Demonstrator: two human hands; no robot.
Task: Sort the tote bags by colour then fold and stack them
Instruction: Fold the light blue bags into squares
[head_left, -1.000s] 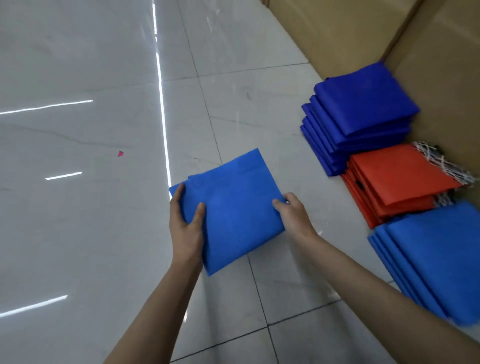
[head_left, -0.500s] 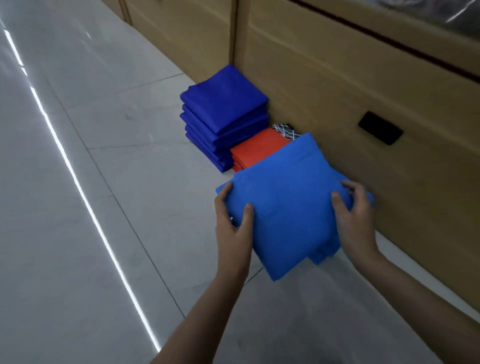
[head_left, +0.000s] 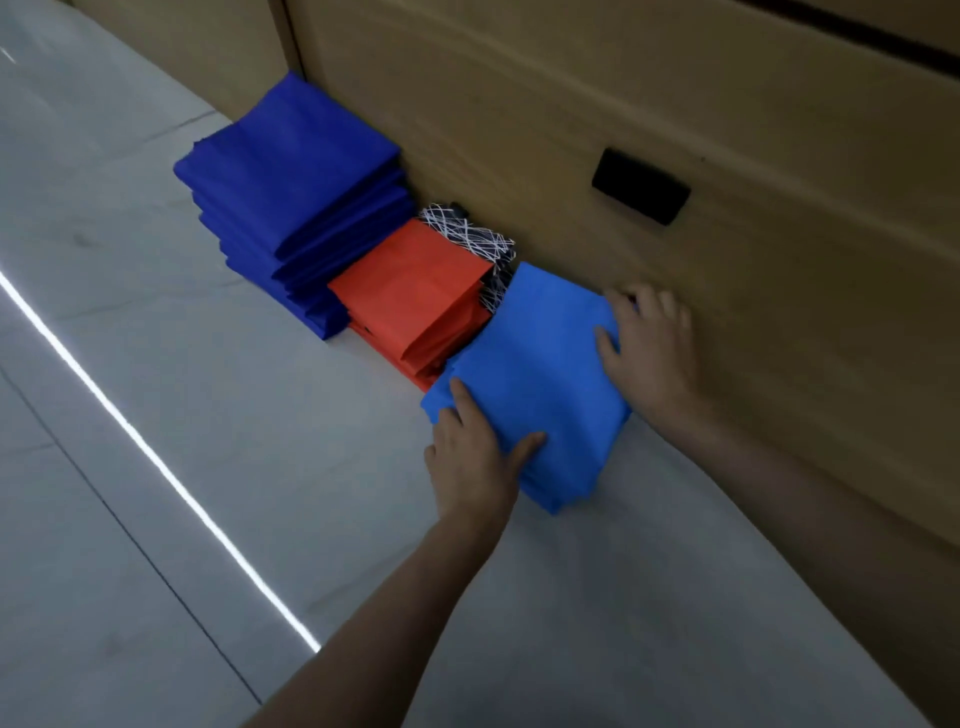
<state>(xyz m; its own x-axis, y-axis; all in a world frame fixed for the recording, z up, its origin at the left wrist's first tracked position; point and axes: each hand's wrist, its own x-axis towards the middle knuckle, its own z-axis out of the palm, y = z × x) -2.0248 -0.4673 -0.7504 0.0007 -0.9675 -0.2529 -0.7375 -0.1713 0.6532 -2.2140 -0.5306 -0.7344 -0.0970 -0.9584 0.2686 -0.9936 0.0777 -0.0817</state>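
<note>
Running across the glossy pale floor tiles on the left is a bright streak of reflected light. Next along sits a dark blue stack, then a red stack, both against the cardboard boxes (one shows a handle slot). The light blue tote bag tops a matching pile just beside the red. The left hand presses its near corner, thumb and forefinger flat, and the right hand curls over the far edge.

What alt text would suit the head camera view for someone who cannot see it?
The left hand and right hand hold a folded light blue tote bag atop a light blue stack beside cardboard boxes. Next to it sit an orange-red stack and a taller dark blue stack.
</note>
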